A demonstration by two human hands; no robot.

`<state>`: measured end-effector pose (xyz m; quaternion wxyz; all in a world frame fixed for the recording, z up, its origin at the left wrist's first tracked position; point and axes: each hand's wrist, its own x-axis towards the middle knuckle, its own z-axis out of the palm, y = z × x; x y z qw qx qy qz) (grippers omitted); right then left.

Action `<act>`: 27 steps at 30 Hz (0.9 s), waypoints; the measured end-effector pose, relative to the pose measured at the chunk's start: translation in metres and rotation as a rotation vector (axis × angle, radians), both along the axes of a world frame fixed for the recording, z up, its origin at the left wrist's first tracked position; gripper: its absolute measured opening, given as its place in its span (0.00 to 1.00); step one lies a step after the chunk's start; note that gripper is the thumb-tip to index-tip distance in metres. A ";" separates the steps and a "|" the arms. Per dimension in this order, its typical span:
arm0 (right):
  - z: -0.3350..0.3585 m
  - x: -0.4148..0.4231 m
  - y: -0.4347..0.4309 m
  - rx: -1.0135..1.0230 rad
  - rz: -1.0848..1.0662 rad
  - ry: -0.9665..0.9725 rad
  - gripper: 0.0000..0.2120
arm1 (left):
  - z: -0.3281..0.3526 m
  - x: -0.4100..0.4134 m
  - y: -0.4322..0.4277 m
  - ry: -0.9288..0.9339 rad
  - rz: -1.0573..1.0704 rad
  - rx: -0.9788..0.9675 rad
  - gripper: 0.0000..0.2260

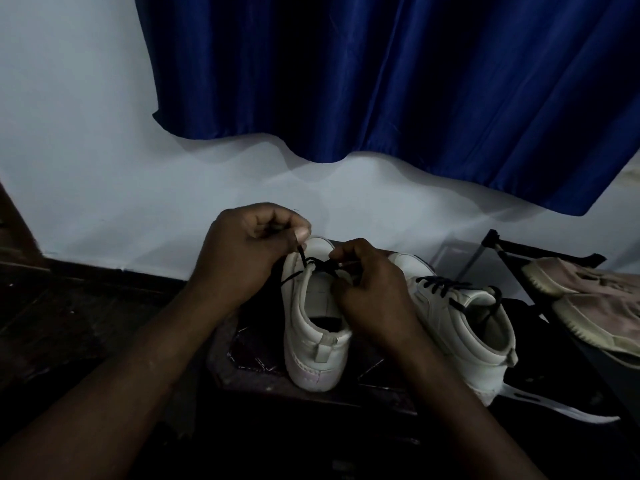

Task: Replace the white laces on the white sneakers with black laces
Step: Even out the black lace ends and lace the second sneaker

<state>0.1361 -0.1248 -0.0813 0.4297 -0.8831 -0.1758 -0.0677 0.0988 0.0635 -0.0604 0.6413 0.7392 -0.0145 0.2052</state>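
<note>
— Curtain at twelve, blue and satiny, hanging in folds over a pale wall. Does it matter?
— No. The work sits lower, on a dark patterned surface. Two white sneakers stand there, heels at six toward the person.
— Which one is in hand?
— The left sneaker: smooth, leather-like, with a padded collar and a heel tab. Its long axis runs six to twelve, straight out between the forearms. The right sneaker stands just beside it at three, toe swung towards eleven, already crossed with black lacing. Worn pinkish shoes lie farther out at three, well apart.
— And the hands?
— Both are curled tight. The left hand, at ten from the tongue, pinches one end of the black lace between thumb and forefinger, raised clear of the shoe. The right hand is nearer, resting on the eyelet row at three, fingertips pinching the other run.
— So the next pull?
— I judge it goes up towards eleven, drawing slack through. The cord is thin and limp. I cannot tell how many eyelets are filled, because the hands hide them.
</note>
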 end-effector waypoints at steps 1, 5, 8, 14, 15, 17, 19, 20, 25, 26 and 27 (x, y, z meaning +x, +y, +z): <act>0.000 0.000 0.000 0.039 0.020 0.021 0.17 | 0.001 0.000 0.000 -0.017 -0.003 -0.015 0.04; 0.010 -0.005 0.006 0.483 0.120 0.224 0.11 | 0.000 0.001 -0.009 -0.035 -0.068 -0.012 0.10; 0.020 -0.006 0.012 0.756 0.169 0.349 0.08 | -0.002 0.001 -0.017 -0.037 -0.136 0.025 0.16; 0.019 -0.005 0.017 0.649 0.120 0.338 0.16 | 0.004 -0.002 -0.024 -0.106 -0.144 0.282 0.37; 0.020 -0.005 0.017 0.658 0.136 0.341 0.15 | 0.005 -0.002 -0.024 -0.108 -0.152 0.294 0.40; 0.023 -0.005 0.017 0.680 0.181 0.342 0.12 | 0.007 -0.003 -0.025 -0.124 -0.154 0.333 0.43; 0.026 -0.006 0.018 0.735 0.230 0.325 0.14 | 0.009 -0.003 -0.025 -0.142 -0.157 0.367 0.44; 0.029 -0.007 0.018 0.767 0.249 0.315 0.16 | 0.009 -0.004 -0.026 -0.150 -0.157 0.388 0.45; 0.034 -0.005 0.012 1.024 0.291 0.346 0.17 | 0.007 -0.002 -0.029 -0.140 -0.106 0.393 0.48; 0.035 -0.003 0.008 1.135 0.304 0.389 0.17 | 0.006 -0.001 -0.028 -0.136 -0.093 0.366 0.48; 0.037 0.000 0.004 1.244 0.314 0.424 0.17 | 0.005 0.000 -0.026 -0.130 -0.079 0.335 0.48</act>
